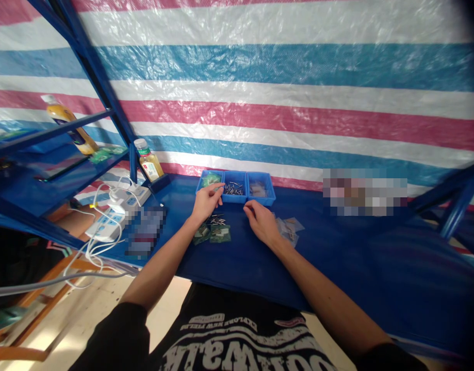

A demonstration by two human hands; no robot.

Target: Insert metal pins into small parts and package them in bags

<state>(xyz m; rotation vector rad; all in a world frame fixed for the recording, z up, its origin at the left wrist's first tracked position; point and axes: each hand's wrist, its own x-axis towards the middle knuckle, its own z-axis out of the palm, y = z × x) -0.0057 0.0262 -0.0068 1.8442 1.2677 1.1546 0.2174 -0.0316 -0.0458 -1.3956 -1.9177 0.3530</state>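
Observation:
My left hand (208,202) is over the front of the blue three-part bin, by the border of its left and middle compartments. Its fingers are apart, and I see nothing between them. The middle compartment (234,188) has many small dark metal pins. My right hand (261,221) is just in front of the bin, fingers curled together; whatever they may hold is hidden. Below my left hand, loose metal pins (218,220) lie on the table beside small green bags (220,234). Small clear bags (290,228) lie right of my right hand.
Green bags (212,180) fill the bin's left compartment, clear bags (259,189) its right one. At left are a white power strip (109,221) with tangled cables, a blurred-out flat object (147,230) and a drink bottle (148,162). Blue frame posts flank the table (337,257).

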